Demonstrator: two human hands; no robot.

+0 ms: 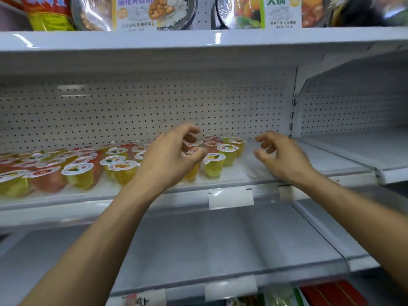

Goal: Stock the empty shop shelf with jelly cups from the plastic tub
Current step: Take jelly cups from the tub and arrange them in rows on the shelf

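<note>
While both of my arms reach over the front lip, my left hand (170, 157) hangs above the right end of the jelly cups (123, 168), fingers loosely curled and apart, gripping nothing I can make out. My right hand (284, 157) hovers just beside it over bare shelf (254, 171), fingers likewise bent and apart, holding nothing. The cups stand in rows from the far left edge to about the middle, lids up, yellow and red mixed. Past the last cup, white board runs to the upright post (292, 120). Behind is the pegboard back (132, 111), and overhead the upper shelf (198, 40) carries meal packs (136, 12). A blank tag holder (230, 197) hangs on the front edge under my wrists.
</note>
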